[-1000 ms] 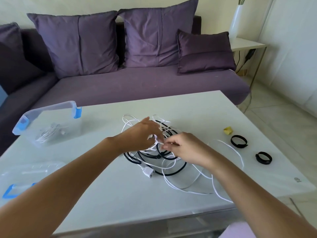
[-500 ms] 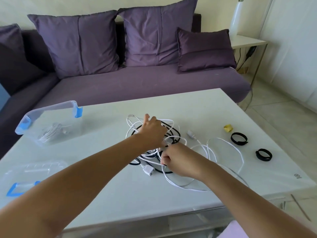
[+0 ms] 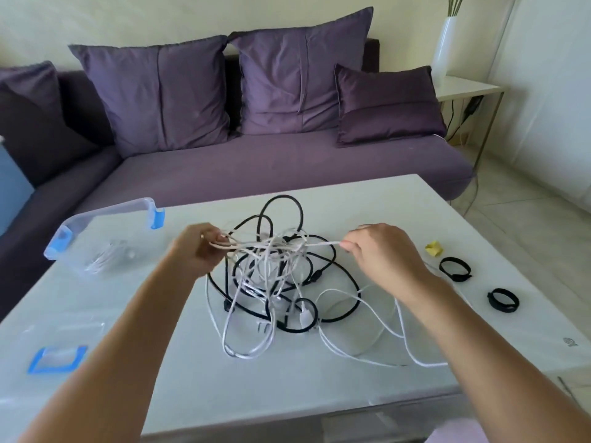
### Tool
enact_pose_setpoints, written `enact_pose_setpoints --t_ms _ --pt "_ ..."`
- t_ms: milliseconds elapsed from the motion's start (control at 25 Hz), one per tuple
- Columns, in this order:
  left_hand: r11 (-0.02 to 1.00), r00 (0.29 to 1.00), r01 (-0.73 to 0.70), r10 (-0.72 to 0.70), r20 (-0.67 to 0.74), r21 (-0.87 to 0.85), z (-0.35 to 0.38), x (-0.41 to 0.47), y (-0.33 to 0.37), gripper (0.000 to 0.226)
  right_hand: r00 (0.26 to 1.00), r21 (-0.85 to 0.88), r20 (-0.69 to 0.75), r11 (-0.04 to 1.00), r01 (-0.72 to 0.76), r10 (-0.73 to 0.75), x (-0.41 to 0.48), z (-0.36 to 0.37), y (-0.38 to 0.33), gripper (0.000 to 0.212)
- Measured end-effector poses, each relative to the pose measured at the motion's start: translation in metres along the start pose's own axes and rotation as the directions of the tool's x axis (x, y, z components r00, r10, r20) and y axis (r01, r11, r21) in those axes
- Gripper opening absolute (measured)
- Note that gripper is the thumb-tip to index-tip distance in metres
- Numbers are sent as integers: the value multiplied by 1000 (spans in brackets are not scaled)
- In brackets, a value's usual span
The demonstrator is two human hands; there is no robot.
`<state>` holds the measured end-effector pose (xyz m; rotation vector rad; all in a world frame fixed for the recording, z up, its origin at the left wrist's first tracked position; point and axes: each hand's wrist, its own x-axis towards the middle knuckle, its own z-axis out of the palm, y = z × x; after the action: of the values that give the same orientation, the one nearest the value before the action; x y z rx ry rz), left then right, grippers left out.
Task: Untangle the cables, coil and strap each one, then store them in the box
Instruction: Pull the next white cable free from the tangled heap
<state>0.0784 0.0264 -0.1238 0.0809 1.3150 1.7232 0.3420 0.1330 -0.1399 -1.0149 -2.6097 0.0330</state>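
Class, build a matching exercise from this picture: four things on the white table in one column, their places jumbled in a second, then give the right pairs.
Things
1. clear plastic box with blue clips
2. flat clear lid with a blue clip
3. two black strap loops
4. tangle of black and white cables

Places on the white table
A. centre, lifted between the left hand and the right hand
B. right side
C. near left corner
D. left side, farther back

Pairs: 1-D, 2-C, 3-B, 4-A
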Motion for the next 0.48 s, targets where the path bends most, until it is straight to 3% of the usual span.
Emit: enact_pose_setpoints --t_ms 160,280,360,400,480 --pt "936 980 -183 197 -18 302 -26 -20 -45 22 970 280 222 946 -164 102 -20 3 0 20" --pt "808 942 -293 335 12 512 -36 -31 -61 20 933 575 351 770 -277 73 -29 1 -13 16" --pt "648 901 -361 427 73 671 -40 -39 -69 22 913 719 406 605 -341 34 -33 1 -25 14" --pt "539 871 -390 480 108 747 -41 -44 -72 23 913 738 405 574 -355 44 -35 2 -30 8" --pt "280 824 -402 526 211 872 -42 -55 -72 23 920 696 369 616 -369 134 -35 5 -38 17"
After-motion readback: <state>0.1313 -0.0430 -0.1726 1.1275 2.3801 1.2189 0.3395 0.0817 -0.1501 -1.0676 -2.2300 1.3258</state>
